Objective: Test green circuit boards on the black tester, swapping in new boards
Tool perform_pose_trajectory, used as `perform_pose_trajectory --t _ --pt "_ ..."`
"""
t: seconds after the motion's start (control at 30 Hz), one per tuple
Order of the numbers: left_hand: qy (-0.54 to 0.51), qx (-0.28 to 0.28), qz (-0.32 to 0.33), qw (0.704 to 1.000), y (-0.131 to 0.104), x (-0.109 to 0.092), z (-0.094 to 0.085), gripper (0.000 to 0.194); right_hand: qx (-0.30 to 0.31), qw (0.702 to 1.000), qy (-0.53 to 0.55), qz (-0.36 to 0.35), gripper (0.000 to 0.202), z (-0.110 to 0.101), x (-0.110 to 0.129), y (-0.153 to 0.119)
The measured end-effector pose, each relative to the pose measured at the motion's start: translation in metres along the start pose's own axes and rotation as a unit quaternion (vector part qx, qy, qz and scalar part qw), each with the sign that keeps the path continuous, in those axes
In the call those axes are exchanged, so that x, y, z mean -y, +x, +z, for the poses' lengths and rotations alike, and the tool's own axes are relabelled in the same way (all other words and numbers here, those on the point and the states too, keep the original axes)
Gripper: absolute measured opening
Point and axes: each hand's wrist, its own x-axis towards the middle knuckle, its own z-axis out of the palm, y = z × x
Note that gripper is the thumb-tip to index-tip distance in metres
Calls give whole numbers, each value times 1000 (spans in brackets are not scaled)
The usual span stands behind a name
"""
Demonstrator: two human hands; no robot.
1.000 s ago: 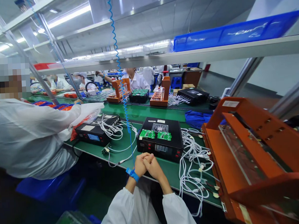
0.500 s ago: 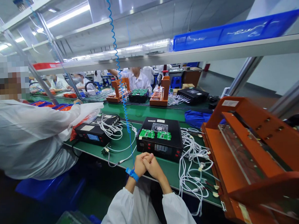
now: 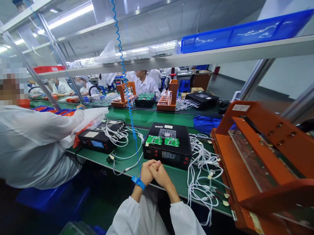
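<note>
My left hand [image 3: 147,172] and my right hand [image 3: 161,174] are clasped together at the bench's front edge, fingers folded over each other. Nothing shows between them, though the palms are hidden. A blue wrist strap [image 3: 138,182] circles my left wrist, tied to a coiled blue cord [image 3: 123,65] hanging from above. Just beyond my hands stands a black box [image 3: 183,140] with a small display, a round vent and red switches. On its top lie two green circuit boards, one on the left [image 3: 154,140] and one on the right [image 3: 171,142].
White cables [image 3: 201,157] tangle right of the box, some drooping over the edge. An orange fixture [image 3: 250,154] fills the right side. Left sits another black unit [image 3: 95,136] with cables, beside a co-worker in white [image 3: 28,134]. Overhead, a shelf [image 3: 154,63] carries a blue bin [image 3: 242,34].
My hands stay clasped in the same place. Across the bench, a person's raised arm has shifted, and a translucent sheet now shows above the shelf edge. The view has moved very slightly.
</note>
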Motion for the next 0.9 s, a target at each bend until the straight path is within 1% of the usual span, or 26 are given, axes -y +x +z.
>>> perform_pose_trajectory --t 0.23,0.5,0.9 --pt "-4 1 2 1000 0 1 0 48 0 1000 0 -15 16 0 0 0" --pt "7 -3 -2 1000 0 1 -1 46 -1 1000 -6 -4 16 -1 4 0" --pt "4 -1 2 1000 0 0 -1 45 0 1000 -4 -4 20 0 2 0"
